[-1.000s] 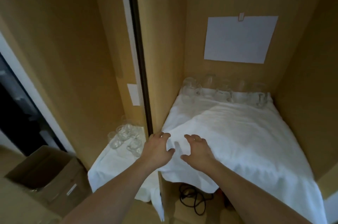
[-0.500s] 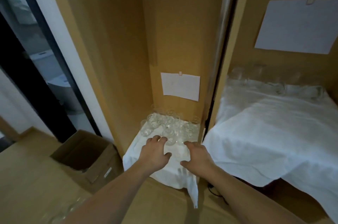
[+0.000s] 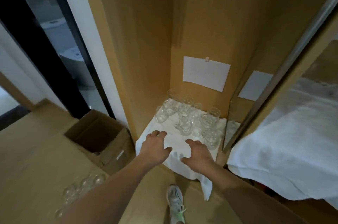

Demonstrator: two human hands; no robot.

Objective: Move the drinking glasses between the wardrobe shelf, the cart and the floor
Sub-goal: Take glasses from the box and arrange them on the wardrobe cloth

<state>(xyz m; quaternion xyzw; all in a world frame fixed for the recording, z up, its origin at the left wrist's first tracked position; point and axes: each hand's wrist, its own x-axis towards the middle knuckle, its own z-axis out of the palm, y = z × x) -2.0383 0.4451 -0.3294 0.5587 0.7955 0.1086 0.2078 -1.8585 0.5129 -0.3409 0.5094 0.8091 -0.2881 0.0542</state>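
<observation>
Both hands are reaching over the white cloth [image 3: 175,143] on the wardrobe shelf, the left hand [image 3: 155,147] and the right hand [image 3: 198,155] each with a wide, empty grip. The drinking glasses [image 3: 188,121] are standing clustered just beyond the fingertips, untouched. More glasses [image 3: 82,189] are sitting on the floor at lower left.

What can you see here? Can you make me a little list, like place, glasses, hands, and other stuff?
place: a wooden wardrobe compartment, its shelf covered by a white cloth
glasses on shelf: a cluster of clear drinking glasses at the back of the cloth
glasses on floor: a few more glasses at lower left
left hand: open, over the cloth, holding nothing
right hand: open, over the cloth, near the closest glasses
other stuff: open cardboard box, paper sheet on the back wall, a shoe
</observation>
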